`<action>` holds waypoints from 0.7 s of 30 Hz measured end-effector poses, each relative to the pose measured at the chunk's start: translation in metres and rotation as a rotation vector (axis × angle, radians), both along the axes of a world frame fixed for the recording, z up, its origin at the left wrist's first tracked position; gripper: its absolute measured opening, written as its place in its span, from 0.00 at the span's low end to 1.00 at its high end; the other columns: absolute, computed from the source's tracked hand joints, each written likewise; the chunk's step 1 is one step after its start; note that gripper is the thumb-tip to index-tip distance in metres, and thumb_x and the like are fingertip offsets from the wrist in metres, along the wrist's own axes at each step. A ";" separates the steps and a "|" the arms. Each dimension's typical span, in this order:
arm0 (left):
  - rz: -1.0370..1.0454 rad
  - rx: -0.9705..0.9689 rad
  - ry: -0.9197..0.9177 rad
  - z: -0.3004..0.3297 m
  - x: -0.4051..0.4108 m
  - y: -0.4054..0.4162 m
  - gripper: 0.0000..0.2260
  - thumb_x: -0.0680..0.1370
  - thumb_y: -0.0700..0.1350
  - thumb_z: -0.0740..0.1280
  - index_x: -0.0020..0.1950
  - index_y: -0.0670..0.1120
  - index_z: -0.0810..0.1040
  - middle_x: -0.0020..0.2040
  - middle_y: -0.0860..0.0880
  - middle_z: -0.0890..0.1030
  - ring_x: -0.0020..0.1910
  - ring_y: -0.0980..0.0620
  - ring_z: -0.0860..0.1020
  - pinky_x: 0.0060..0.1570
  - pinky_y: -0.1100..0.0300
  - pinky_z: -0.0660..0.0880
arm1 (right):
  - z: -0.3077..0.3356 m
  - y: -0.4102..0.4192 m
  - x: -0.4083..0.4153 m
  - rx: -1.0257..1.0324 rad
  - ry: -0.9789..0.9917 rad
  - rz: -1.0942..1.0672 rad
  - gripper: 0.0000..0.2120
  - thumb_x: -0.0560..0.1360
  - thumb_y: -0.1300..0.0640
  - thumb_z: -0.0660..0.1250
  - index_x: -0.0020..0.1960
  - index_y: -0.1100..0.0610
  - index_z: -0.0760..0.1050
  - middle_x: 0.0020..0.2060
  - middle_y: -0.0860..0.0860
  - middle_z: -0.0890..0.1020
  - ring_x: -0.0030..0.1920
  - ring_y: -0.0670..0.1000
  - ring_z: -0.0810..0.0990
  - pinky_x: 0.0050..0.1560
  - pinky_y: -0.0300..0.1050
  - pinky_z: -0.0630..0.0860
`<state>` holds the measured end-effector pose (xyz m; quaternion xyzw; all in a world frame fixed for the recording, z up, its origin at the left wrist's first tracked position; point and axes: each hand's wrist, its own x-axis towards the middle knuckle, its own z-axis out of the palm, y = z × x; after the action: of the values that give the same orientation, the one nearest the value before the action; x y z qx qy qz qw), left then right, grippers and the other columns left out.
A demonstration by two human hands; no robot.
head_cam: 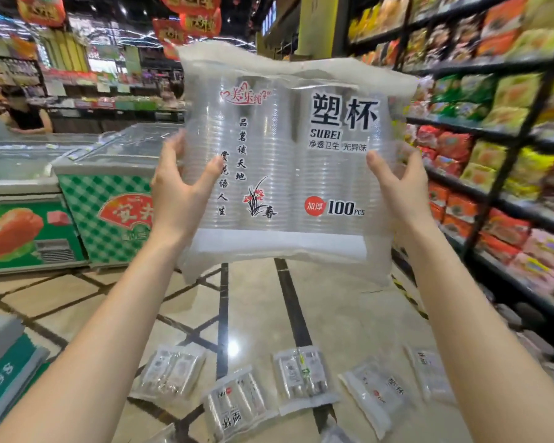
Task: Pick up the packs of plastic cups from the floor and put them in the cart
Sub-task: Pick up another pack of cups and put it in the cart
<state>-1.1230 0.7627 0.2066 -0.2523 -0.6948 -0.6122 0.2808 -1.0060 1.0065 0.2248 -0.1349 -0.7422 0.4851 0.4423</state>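
A large clear pack of plastic cups (288, 161) with black print and a red flower is held up at chest height in front of me. My left hand (181, 190) grips its left edge, thumb on the front. My right hand (394, 183) grips its right edge the same way. Several more packs of cups lie on the tiled floor below, among them one pack (170, 372) at the left, one (303, 375) in the middle and one (429, 372) at the right. No cart shows in view.
Green chest freezers (109, 199) stand at the left, with a person (26, 116) behind them. Shelves of snack bags (493, 148) line the right side. A grey and green freezer corner (4, 356) is at the lower left. The tiled aisle floor (253, 302) runs ahead.
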 end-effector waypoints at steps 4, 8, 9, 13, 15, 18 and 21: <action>-0.168 0.027 0.029 0.010 0.021 0.011 0.35 0.66 0.61 0.65 0.68 0.45 0.66 0.60 0.51 0.75 0.56 0.57 0.75 0.57 0.65 0.71 | 0.007 -0.003 0.056 0.028 0.030 -0.138 0.27 0.76 0.47 0.65 0.70 0.56 0.62 0.53 0.39 0.69 0.56 0.41 0.69 0.52 0.30 0.67; -0.330 0.042 0.060 0.014 0.057 0.027 0.33 0.67 0.59 0.66 0.67 0.45 0.67 0.58 0.51 0.75 0.51 0.62 0.75 0.55 0.67 0.71 | 0.007 -0.013 0.128 0.019 0.084 -0.294 0.24 0.75 0.49 0.67 0.67 0.55 0.64 0.45 0.32 0.68 0.44 0.29 0.71 0.46 0.21 0.67; -0.367 0.046 0.061 0.015 0.068 0.033 0.33 0.67 0.59 0.66 0.68 0.44 0.67 0.57 0.51 0.74 0.50 0.62 0.75 0.54 0.68 0.70 | 0.008 -0.017 0.148 0.012 0.091 -0.328 0.23 0.75 0.49 0.67 0.66 0.55 0.64 0.45 0.33 0.69 0.42 0.27 0.70 0.43 0.19 0.67; -0.545 0.043 0.061 0.019 0.124 0.065 0.34 0.67 0.60 0.66 0.68 0.43 0.67 0.57 0.51 0.75 0.53 0.59 0.75 0.56 0.66 0.71 | 0.011 -0.025 0.237 0.011 0.106 -0.509 0.17 0.75 0.52 0.68 0.60 0.53 0.66 0.46 0.36 0.73 0.39 0.24 0.72 0.42 0.20 0.67; -0.642 0.041 0.069 0.021 0.158 0.086 0.34 0.67 0.61 0.65 0.68 0.44 0.67 0.58 0.50 0.76 0.56 0.56 0.75 0.59 0.63 0.71 | 0.013 -0.030 0.285 0.017 0.119 -0.626 0.15 0.75 0.53 0.68 0.57 0.52 0.65 0.48 0.38 0.75 0.42 0.27 0.74 0.47 0.23 0.69; -0.799 0.047 0.080 0.021 0.220 0.118 0.34 0.68 0.60 0.65 0.68 0.44 0.66 0.59 0.52 0.75 0.56 0.62 0.74 0.58 0.68 0.69 | 0.015 -0.042 0.363 0.042 0.110 -0.817 0.19 0.74 0.50 0.68 0.60 0.53 0.66 0.51 0.39 0.74 0.49 0.33 0.73 0.53 0.28 0.68; -0.994 0.070 0.059 0.018 0.288 0.152 0.35 0.69 0.60 0.66 0.70 0.43 0.64 0.60 0.52 0.73 0.56 0.66 0.73 0.60 0.72 0.66 | 0.015 -0.063 0.443 0.062 0.096 -1.016 0.24 0.74 0.48 0.68 0.66 0.54 0.66 0.54 0.41 0.74 0.54 0.39 0.74 0.54 0.30 0.69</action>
<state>-0.8347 0.9148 0.2241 -0.5603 -0.4613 -0.6877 -0.0172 -0.5630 0.9433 0.2396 -0.4431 -0.5760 0.1921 0.6596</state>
